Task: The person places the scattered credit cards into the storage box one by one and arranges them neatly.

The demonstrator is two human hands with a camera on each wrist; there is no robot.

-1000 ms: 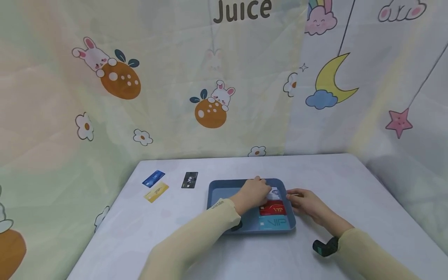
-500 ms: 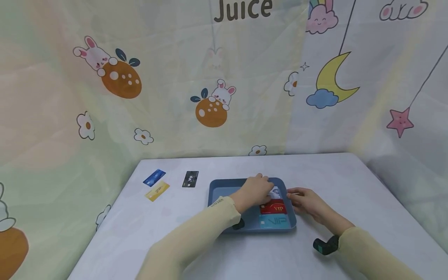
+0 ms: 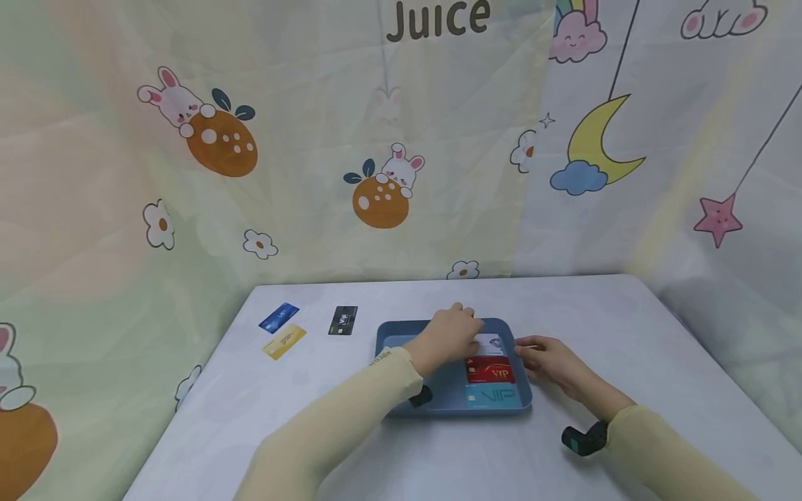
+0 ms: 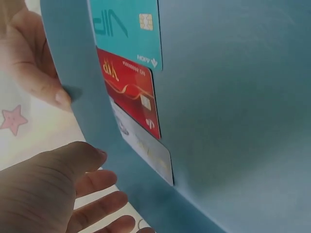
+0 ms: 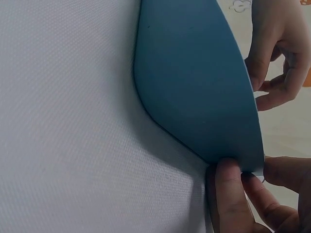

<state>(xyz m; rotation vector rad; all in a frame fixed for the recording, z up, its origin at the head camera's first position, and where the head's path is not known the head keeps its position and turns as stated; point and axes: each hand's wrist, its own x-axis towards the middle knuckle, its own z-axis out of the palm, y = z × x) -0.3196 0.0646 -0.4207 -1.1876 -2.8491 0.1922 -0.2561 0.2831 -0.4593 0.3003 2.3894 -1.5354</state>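
A blue tray (image 3: 447, 390) holds three cards stacked in a column along its right side: white (image 3: 491, 344) at the back, red VIP (image 3: 491, 369) in the middle, teal VIP (image 3: 493, 396) at the front. Over the back of the tray hovers my left hand (image 3: 446, 339), holding nothing; its fingers are relaxed, and in the left wrist view they lie just beside the white card (image 4: 146, 145). My right hand (image 3: 551, 362) rests its fingertips against the tray's right rim from outside. In the right wrist view those fingertips (image 5: 228, 172) touch the wall near a corner.
Left of the tray, a black VIP card (image 3: 342, 321), a blue card (image 3: 278, 318) and a yellow card (image 3: 285, 342) lie on the white tabletop (image 3: 351, 390). A printed cloth backdrop (image 3: 301, 174) hangs behind the table. Each wrist wears a small black camera (image 3: 585, 440).
My left hand has drawn back to the left from the white card, leaving more of that card visible. The right hand stays at the tray's rim, and the cards stay in line.
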